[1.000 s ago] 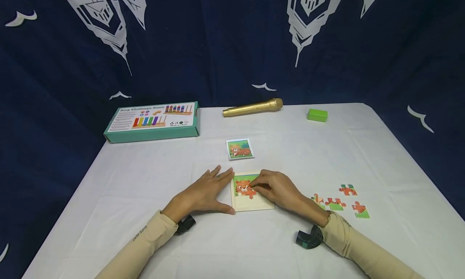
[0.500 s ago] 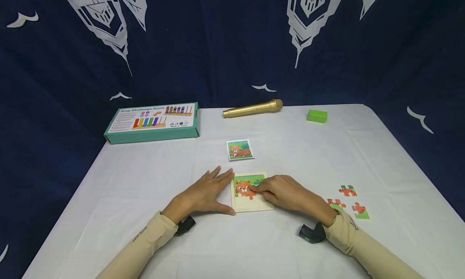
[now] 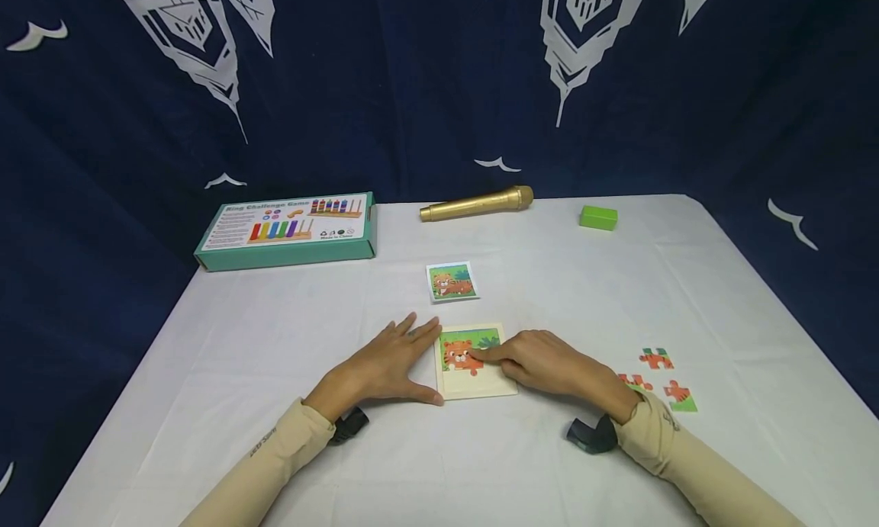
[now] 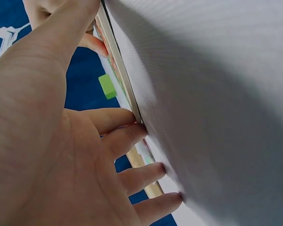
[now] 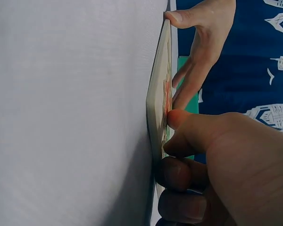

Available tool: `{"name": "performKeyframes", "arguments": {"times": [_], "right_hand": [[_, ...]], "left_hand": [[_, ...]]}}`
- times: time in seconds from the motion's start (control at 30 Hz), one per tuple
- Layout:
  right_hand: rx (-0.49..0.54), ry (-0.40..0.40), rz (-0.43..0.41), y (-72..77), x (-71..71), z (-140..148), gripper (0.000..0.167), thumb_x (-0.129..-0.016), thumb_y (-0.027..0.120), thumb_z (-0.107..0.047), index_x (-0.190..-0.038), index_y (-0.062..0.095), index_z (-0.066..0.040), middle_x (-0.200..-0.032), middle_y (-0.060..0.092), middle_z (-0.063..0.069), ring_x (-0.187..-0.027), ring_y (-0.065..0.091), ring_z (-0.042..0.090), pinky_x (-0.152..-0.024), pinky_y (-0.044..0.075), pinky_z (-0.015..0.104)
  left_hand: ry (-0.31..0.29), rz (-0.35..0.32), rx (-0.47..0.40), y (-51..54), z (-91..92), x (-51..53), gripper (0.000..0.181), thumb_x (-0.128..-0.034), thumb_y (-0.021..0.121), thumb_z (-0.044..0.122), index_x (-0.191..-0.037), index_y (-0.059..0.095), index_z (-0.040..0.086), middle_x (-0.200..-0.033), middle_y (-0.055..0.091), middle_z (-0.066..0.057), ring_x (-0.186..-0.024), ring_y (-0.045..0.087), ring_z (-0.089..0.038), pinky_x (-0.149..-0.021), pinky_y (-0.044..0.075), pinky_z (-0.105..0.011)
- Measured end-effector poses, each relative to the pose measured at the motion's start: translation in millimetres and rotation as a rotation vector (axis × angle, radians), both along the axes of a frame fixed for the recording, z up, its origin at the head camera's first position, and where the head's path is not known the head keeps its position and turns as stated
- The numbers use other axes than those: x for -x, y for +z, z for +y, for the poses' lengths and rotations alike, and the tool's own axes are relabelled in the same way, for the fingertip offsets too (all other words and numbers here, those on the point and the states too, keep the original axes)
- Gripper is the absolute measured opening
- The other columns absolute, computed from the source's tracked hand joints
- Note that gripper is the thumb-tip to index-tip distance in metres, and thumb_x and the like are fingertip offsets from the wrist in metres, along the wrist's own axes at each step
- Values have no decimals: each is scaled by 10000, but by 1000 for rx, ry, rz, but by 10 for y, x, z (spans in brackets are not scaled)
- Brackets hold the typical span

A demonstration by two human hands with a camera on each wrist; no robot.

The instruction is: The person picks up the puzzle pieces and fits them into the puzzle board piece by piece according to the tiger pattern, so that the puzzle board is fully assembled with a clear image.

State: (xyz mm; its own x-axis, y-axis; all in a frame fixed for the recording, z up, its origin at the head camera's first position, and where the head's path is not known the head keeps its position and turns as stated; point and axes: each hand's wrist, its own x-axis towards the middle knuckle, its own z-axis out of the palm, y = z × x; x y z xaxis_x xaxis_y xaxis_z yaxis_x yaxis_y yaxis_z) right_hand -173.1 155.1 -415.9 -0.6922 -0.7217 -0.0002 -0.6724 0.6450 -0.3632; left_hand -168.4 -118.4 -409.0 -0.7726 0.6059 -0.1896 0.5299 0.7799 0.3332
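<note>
A shallow wooden puzzle tray (image 3: 474, 387) lies on the white table, its lower part bare wood. Joined jigsaw pieces (image 3: 458, 355) fill its upper part, showing an orange tiger face, green ground and a leafy plant. My left hand (image 3: 386, 365) is spread along the tray's left side; fingertips and thumb rest at its edge, as the left wrist view (image 4: 94, 155) confirms for the hand. With its index finger stretched out, my right hand (image 3: 549, 365) presses on the pieces beside the tiger's face. Its other fingers are bent; no piece shows between them.
Loose jigsaw pieces lie right of the tray: one up top (image 3: 657, 358), one at lower right (image 3: 680, 396), another (image 3: 635, 382) partly behind my right wrist. Beyond the tray are a tiger picture card (image 3: 452, 283), teal game box (image 3: 288, 232), gold microphone (image 3: 477, 204) and green block (image 3: 598, 218).
My right fingertips, bunched together over the tray's upper right, have loosened into a pointing index finger, and the hand has shifted slightly down. The leafy corner now shows. My left hand stays put.
</note>
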Motion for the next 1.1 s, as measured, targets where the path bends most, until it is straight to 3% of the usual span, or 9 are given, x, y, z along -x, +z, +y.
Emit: {"name": "performKeyframes", "arguments": {"times": [0.3, 0.43, 0.53, 0.67, 0.83, 0.93, 1.1], "right_hand": [[40, -37, -92, 16, -10, 34, 444, -906, 550, -92, -1303, 615, -279, -924, 698, -39, -542, 341, 19, -593, 372, 216], [136, -62, -174, 46, -7, 144, 418, -934, 545, -98, -1316, 606, -255, -1001, 670, -58, -561, 374, 23, -578, 383, 204], [227, -84, -200, 73, 10, 278, 396, -941, 577, -102, -1322, 603, -207, -916, 636, -66, -615, 433, 43, -574, 402, 205], [313, -133, -143, 84, 28, 524, 398, -919, 634, -105, -1314, 605, -149, -874, 615, -65, -767, 552, 75, -679, 499, 238], [375, -263, -63, 92, -15, 916, 382, -902, 671, -122, -1280, 619, -125, -1166, 653, 13, -1077, 591, 117, -907, 509, 406], [420, -341, -19, 107, -59, 1158, 371, -891, 683, -109, -1258, 630, -112, -1228, 631, 20, -1153, 536, 46, -949, 476, 301], [476, -422, 27, 118, -139, 1536, 438, -866, 700, -66, -1290, 593, -74, -1237, 624, 12, -1070, 544, -6, -847, 424, 116]], "left_hand": [[-3, -5, -8, -7, 4, 0, 1119, -685, 688, 714, -1523, 261, 108, -1588, 210, -10, -1468, 86, -318, -1163, 137, -529], [-5, -5, -5, -7, 8, -1, 1124, -685, 690, 712, -1524, 255, 105, -1588, 208, -15, -1468, 84, -323, -1163, 135, -526], [0, -2, -6, -3, 6, 1, 1123, -682, 699, 705, -1523, 258, 105, -1588, 210, -15, -1468, 85, -323, -1163, 134, -527], [5, -2, -8, -2, 2, 8, 1123, -681, 703, 702, -1524, 257, 109, -1588, 211, -11, -1469, 82, -319, -1165, 131, -523], [2, 2, -1, -15, 0, 12, 1126, -680, 696, 711, -1526, 254, 112, -1588, 211, -11, -1468, 85, -321, -1166, 132, -517], [1, 3, -2, -12, -2, 9, 1125, -679, 697, 709, -1524, 258, 110, -1587, 215, -12, -1467, 91, -325, -1167, 132, -516], [0, 1, -6, -3, -2, 5, 1126, -677, 706, 702, -1523, 261, 106, -1585, 221, -17, -1465, 96, -334, -1166, 132, -519]]}}
